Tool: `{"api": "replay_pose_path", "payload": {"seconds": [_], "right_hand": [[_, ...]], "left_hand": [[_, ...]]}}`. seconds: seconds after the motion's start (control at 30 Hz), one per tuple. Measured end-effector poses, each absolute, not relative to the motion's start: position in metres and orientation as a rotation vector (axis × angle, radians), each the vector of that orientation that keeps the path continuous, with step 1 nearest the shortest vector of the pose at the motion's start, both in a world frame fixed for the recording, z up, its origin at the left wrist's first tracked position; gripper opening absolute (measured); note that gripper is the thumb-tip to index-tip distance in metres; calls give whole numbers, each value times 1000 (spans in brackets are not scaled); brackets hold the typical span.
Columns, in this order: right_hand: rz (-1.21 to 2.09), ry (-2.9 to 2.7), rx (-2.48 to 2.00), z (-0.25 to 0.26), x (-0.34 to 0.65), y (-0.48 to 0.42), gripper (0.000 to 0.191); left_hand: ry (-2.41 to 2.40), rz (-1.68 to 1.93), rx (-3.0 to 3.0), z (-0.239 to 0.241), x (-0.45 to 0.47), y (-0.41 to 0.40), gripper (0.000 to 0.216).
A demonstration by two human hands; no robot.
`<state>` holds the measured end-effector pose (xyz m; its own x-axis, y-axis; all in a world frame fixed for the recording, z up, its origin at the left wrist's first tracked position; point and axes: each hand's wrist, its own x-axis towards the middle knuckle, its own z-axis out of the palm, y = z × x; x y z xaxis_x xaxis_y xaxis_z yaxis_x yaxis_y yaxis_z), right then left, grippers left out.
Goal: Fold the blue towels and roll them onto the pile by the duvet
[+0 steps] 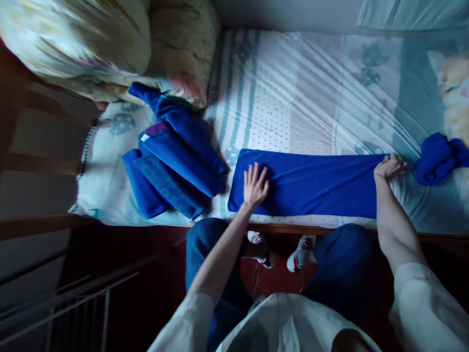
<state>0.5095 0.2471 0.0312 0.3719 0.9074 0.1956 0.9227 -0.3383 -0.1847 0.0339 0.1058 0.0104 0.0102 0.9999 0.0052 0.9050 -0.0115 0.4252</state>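
A blue towel (315, 183) lies stretched lengthwise along the front edge of the bed, folded into a long strip with slanting creases toward its right part. My left hand (255, 187) rests flat on its left part, fingers spread. At the far right end, my right hand (389, 167) has its fingers closed on the towel's upper corner. Left of the strip lies a pile of folded blue towels (183, 159), one with a purple patch and a white tag. A crumpled blue cloth (436, 159) sits just beyond my right hand.
The bed sheet (311, 93) is patterned and wrinkled. Pillows (179, 44) are heaped at the upper left, over a pale pillow (117, 132). A cat-shaped plush or cushion (454, 88) is at the right edge. A metal rack (80, 303) stands on the lower left floor.
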Motion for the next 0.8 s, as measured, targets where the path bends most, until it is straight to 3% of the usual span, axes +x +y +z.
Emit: {"api": "replay_pose_path", "payload": {"seconds": [0.1, 0.3, 0.57, 0.8], "right_hand": [[-117, -1555, -2395, 35, 467, 228, 59], [297, -2342, -1980, 12, 405, 173, 63], [325, -2357, -1996, 6, 414, 173, 69], [324, -2272, -1984, 6, 416, 179, 71]], "left_hand": [[1932, 339, 2017, 14, -8, 139, 66], [1828, 333, 2089, 9, -17, 203, 57], [1661, 195, 2078, 1, -49, 265, 33], [2134, 399, 1860, 22, -37, 255, 35]]}}
